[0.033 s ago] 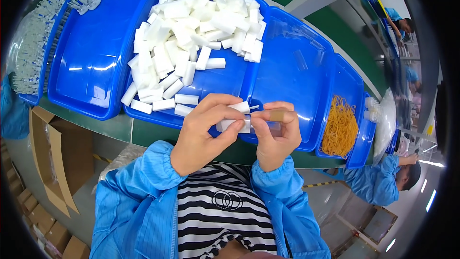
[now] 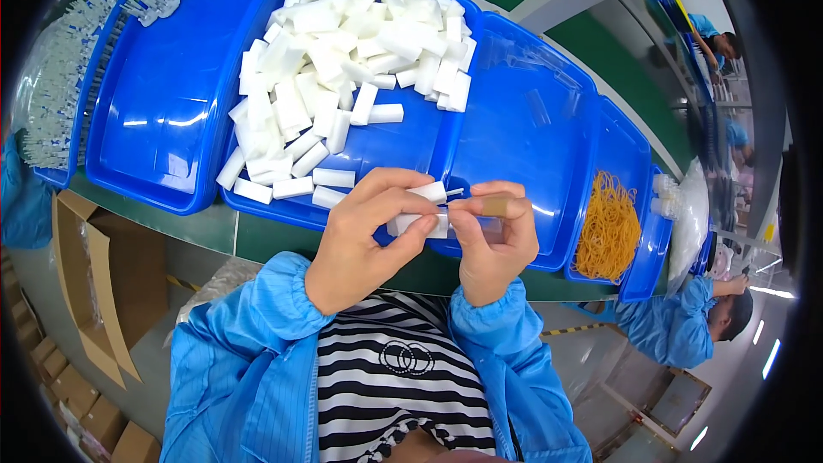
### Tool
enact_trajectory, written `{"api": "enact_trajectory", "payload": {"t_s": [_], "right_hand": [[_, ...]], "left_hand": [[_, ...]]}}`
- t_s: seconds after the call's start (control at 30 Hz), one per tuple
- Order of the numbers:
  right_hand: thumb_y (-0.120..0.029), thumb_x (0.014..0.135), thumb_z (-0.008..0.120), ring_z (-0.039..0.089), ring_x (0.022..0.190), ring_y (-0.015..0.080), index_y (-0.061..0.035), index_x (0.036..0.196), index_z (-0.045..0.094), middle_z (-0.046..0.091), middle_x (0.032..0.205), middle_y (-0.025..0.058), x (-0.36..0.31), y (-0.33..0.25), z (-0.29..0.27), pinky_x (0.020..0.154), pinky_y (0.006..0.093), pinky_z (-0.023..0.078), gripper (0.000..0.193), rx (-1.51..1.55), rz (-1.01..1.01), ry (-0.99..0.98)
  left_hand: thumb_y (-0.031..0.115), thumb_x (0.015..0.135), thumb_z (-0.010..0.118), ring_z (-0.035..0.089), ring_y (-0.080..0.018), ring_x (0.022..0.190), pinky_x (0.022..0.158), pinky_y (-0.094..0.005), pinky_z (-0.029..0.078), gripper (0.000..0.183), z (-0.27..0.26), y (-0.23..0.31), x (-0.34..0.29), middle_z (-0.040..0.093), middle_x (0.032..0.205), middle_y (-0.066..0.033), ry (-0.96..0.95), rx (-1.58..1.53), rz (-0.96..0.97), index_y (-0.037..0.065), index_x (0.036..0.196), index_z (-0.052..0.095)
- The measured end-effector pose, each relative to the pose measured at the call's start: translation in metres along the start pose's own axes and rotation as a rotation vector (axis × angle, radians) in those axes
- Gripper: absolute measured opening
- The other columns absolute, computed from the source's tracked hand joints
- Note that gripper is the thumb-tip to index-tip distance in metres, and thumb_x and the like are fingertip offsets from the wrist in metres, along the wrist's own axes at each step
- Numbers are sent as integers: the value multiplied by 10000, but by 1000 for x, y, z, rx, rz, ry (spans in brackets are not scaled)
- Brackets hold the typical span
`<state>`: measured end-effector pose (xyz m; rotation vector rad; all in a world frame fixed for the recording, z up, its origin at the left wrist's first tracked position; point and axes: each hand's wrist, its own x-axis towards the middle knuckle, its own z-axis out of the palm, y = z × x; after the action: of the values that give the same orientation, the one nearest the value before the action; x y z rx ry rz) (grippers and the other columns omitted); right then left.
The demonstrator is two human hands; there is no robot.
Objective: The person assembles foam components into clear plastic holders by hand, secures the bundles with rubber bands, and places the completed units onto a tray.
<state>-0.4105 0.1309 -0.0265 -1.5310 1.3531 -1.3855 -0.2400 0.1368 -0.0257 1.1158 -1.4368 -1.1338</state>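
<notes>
Just in front of the trays, my two hands meet at chest height. My left hand [image 2: 360, 236] is closed, thumb and fingers pinching a white foam block [image 2: 420, 227]. A second white block [image 2: 430, 192] shows above its fingers, with a thin pale tip [image 2: 455, 192] poking out toward the right; how it is held is partly hidden. My right hand [image 2: 501, 244], a tan band around one finger, is closed on a clear plastic sleeve [image 2: 490, 226]. The sleeve's left end touches the foam block; whether it goes around it I cannot tell.
Beyond my hands, a blue tray [image 2: 403, 150] bears a heap of white foam blocks [image 2: 343, 43]. Right of it, another tray [image 2: 514, 154] has clear plastic pieces [image 2: 536, 107]; farther right lie yellow rubber bands [image 2: 606, 227]. Bristly pale parts [image 2: 64, 94] fill the far left. A co-worker [image 2: 677, 321] sits at right.
</notes>
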Motion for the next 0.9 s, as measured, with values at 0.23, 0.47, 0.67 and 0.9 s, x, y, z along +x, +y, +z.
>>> {"api": "enact_trajectory", "payload": {"t_s": [0.23, 0.47, 0.67, 0.9], "right_hand": [[-20, 746, 819, 629, 883, 158, -14, 872, 637, 655, 975, 122, 26, -13, -12, 743, 272, 513, 221, 251, 453, -179], [-29, 815, 765, 630, 910, 161, -5, 963, 628, 639, 1004, 107, 20, -6, -11, 799, 289, 508, 204, -33, 101, -217], [-34, 870, 725, 634, 938, 160, 9, 1001, 623, 674, 998, 105, 23, -7, -25, 840, 293, 500, 171, 143, 197, -252], [-27, 894, 701, 669, 945, 170, 16, 1022, 596, 695, 1000, 140, 27, -6, -30, 845, 275, 514, 171, 257, 366, -115]], "left_hand": [[61, 843, 743, 648, -270, 1039, 854, -343, 536, 217, 1, 1, -5, 635, 1191, -151, 27, -112, -91, 29, 1056, 721], [48, 824, 762, 651, -261, 1039, 860, -330, 537, 279, 3, 1, -3, 641, 1191, -144, 14, -69, -62, 37, 1101, 725], [40, 828, 756, 651, -252, 1040, 847, -321, 538, 271, 2, -1, -3, 645, 1182, -138, 33, -132, -91, 31, 1097, 727], [-13, 880, 685, 623, -221, 1111, 887, -296, 558, 308, -7, 3, -1, 563, 1306, -145, -54, -328, -144, 32, 1185, 679]]}}
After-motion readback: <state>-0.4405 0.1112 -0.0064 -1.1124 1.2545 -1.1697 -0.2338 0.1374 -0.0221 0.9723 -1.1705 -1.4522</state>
